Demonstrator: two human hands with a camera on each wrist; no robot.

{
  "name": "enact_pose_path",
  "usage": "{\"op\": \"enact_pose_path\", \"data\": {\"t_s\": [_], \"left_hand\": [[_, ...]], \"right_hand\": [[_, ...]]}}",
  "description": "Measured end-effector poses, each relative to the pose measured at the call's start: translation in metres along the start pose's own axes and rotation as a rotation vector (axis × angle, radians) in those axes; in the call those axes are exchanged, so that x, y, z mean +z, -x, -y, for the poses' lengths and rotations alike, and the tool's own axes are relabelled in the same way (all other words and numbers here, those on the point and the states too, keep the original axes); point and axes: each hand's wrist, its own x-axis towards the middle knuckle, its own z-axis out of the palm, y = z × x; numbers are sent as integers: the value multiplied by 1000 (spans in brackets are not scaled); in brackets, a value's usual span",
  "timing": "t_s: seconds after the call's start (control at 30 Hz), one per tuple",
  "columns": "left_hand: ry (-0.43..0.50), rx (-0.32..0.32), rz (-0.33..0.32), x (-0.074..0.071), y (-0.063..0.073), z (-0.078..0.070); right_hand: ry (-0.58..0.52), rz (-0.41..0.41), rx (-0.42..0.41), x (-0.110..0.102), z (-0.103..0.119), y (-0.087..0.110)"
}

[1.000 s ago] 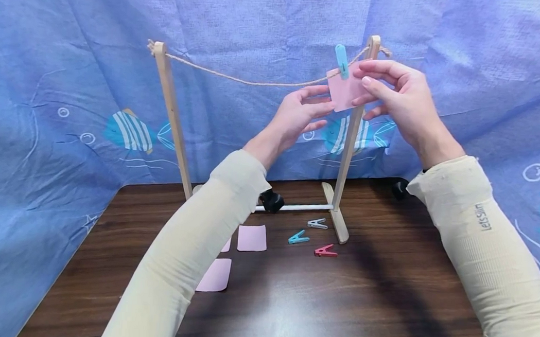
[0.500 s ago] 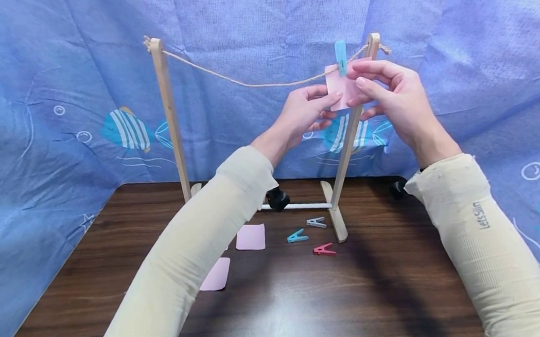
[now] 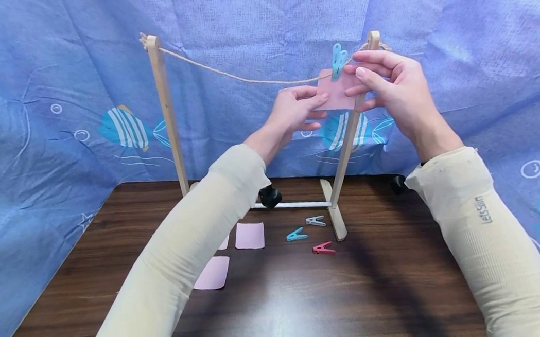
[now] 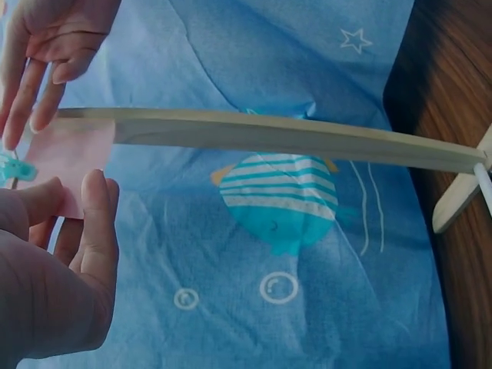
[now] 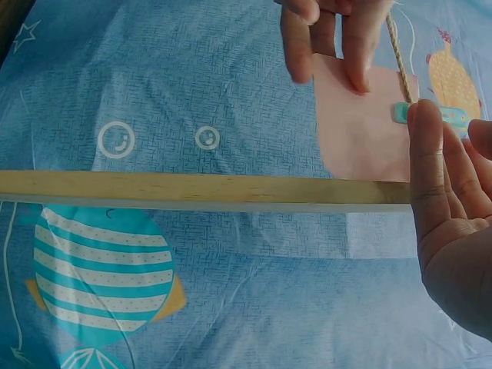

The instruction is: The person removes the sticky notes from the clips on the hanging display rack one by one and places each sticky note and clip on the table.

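A square of pink paper (image 3: 337, 96) hangs from the rope (image 3: 238, 78), held by a light blue clothespin (image 3: 337, 64) near the right post. My left hand (image 3: 294, 113) pinches its lower left part between thumb and fingers, as the left wrist view also shows with the paper (image 4: 73, 157) at the fingertips. My right hand (image 3: 397, 91) is at the paper's right side, fingers extended and thumb apart from them. In the right wrist view the fingers (image 5: 430, 165) of that hand lie beside the paper near the clothespin (image 5: 453, 115); whether they touch the paper I cannot tell.
Two wooden posts (image 3: 167, 105) carry the rope above a dark wooden table (image 3: 336, 306). Pink squares (image 3: 250, 236) lie on the table, partly behind the left sleeve. Grey (image 3: 315, 221), blue (image 3: 297, 234) and red (image 3: 324, 247) clothespins lie near the right foot.
My left hand has taken the paper between thumb and fingers and moved slightly left. The paper and clothespin have turned, so the clothespin's two handles now show. My right hand has stayed close to the paper.
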Motion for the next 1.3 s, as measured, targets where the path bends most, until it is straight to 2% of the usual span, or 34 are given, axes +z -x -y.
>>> {"op": "enact_pose_path", "data": {"t_s": [0.33,0.47,0.6,0.8,1.03,1.3], "left_hand": [[-54,0,5,-23,-1,1],[-73,2,18,-31,-2,1],[-96,20,30,-37,-1,0],[-134,19,56,-40,2,-4],[-173,21,83,-42,6,-7],[-175,27,103,-42,9,-9]], "right_hand": [[81,2,31,6,9,-6],[201,44,51,9,14,-9],[332,117,105,14,17,-15],[359,172,166,22,18,-26],[367,175,136,28,20,-32],[462,148,124,26,20,-29]]}}
